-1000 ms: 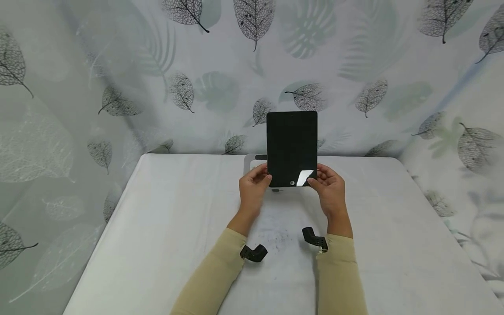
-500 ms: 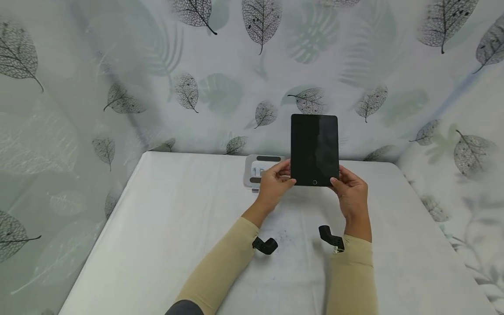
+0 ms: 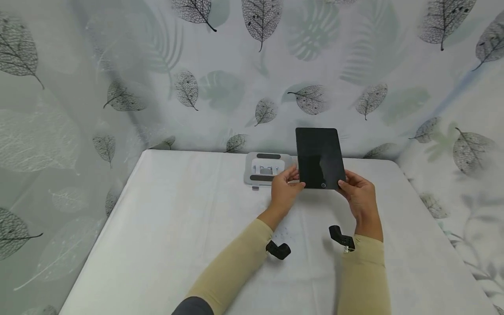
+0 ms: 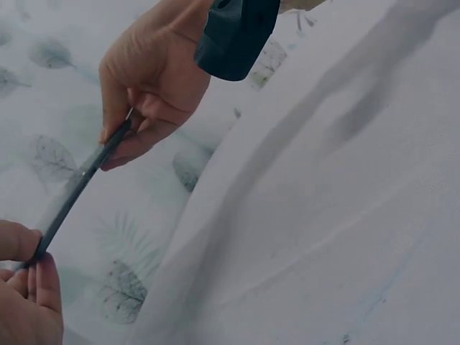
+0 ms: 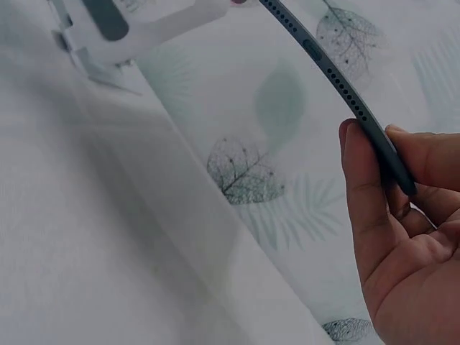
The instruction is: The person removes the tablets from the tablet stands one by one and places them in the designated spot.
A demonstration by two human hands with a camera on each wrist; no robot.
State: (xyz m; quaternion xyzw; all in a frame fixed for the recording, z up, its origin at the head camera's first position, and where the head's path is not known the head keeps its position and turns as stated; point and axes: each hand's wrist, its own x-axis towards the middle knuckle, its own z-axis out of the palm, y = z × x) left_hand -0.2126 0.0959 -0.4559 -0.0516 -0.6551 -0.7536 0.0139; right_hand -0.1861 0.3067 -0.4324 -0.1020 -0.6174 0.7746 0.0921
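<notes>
A black tablet (image 3: 320, 157) is held up over the far part of the table, its dark screen toward the head camera and a round button at its lower edge. My left hand (image 3: 284, 188) pinches its lower left corner, thumb in front and fingers behind. At the lower right corner my right hand (image 3: 359, 194) grips it the same way. Seen edge-on in the right wrist view, the tablet (image 5: 338, 83) shows a port and speaker holes between thumb and fingers. Behind my left hand lies a grey and white tablet stand (image 3: 257, 168) with dark pads, partly covered by that hand.
The white-covered table (image 3: 177, 227) reaches back to a leaf-patterned curtain (image 3: 224, 92), which also hangs along both sides. Black wrist camera mounts (image 3: 278, 250) stick out from both sleeves.
Both hands have carried the tablet to the right, away from in front of the stand, which shows more now. The tablet has also come lower, and its top leans back and to the left.
</notes>
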